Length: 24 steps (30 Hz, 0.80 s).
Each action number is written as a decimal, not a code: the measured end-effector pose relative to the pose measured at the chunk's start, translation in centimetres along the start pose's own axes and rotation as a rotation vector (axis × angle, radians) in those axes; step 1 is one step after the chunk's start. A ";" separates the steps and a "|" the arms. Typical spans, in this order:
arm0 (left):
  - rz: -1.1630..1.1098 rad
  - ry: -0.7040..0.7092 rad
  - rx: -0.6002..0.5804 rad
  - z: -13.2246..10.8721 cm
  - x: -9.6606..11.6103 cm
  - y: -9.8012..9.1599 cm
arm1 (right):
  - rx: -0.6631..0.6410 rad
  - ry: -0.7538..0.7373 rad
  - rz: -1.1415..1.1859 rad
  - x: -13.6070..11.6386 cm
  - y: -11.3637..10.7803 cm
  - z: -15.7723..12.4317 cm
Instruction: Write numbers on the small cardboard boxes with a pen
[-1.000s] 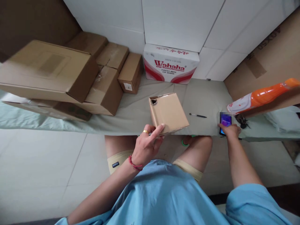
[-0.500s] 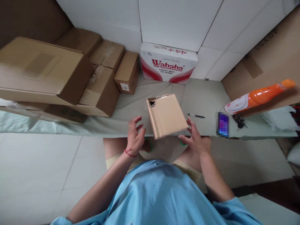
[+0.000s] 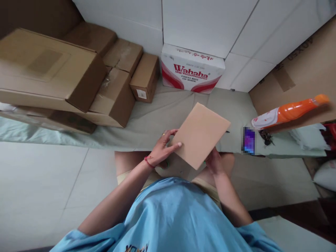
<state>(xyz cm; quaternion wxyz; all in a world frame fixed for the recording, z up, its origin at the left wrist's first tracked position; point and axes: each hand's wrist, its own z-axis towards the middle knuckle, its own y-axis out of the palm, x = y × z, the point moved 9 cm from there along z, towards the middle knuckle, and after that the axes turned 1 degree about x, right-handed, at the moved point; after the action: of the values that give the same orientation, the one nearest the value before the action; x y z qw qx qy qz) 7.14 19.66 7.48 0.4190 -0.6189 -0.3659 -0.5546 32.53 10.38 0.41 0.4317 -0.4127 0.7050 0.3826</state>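
A small tan cardboard box [image 3: 201,136] is held tilted at the front edge of the cloth-covered surface, a plain face towards me. My left hand [image 3: 166,147] grips its left side, thumb on the plain face and fingers behind the edge. At the lower right, my right hand [image 3: 214,161] holds the box from beneath; the box hides part of its fingers. Just past the box's right corner the tip of a dark pen [image 3: 228,132] shows.
Stacked cardboard boxes [image 3: 86,87] fill the left side. A white and red Wahaba carton [image 3: 193,70] stands by the wall. To the right are a phone [image 3: 249,140], keys [image 3: 266,137], an orange bottle [image 3: 291,111], white packets [image 3: 311,136] and a large carton [image 3: 294,70].
Both hands have closed on the small box, apart from it before. The box has been lifted and turned; its torn hole no longer shows, and it now covers most of the pen.
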 end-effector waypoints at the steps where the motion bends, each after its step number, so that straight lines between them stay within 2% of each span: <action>1: -0.056 -0.037 -0.047 -0.6 0.3 0.7 | 0.028 0.054 0.071 0.7 -0.3 -0.2; 3: -0.176 -0.126 -0.103 -1.8 0.5 1.7 | 0.071 0.144 0.159 1.8 -0.8 -0.7; 5: -0.246 -0.219 -0.099 -2.6 0.1 2.3 | 0.085 0.201 0.166 2.7 -1.0 -1.3; 8: -0.239 -0.346 -0.028 -3.4 -0.9 2.4 | 0.098 0.241 0.080 3.5 -1.6 -2.1; 11: -0.189 -0.399 0.082 -3.8 -0.9 2.1 | 0.136 0.216 0.042 3.3 -2.6 -2.6; 13: -0.147 -0.398 0.138 -3.8 -0.4 2.2 | 0.131 0.169 0.086 2.5 -2.7 -2.9; 19: 0.077 -0.325 0.234 -3.3 2.3 2.8 | -0.009 0.061 0.162 -0.5 -1.6 -4.0; 22: 0.192 -0.221 0.263 -2.7 3.7 3.3 | -0.028 -0.005 0.033 -1.2 -2.0 -5.2; 24: 0.283 -0.147 0.276 -2.4 4.7 3.7 | 0.003 -0.173 -0.175 -2.7 -2.6 -6.3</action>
<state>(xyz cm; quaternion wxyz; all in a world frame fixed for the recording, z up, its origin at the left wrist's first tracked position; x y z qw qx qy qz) 10.22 15.99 11.83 0.5457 -0.6397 -0.3772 -0.3883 33.78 4.42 4.52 0.5234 -0.4374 0.6269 0.3763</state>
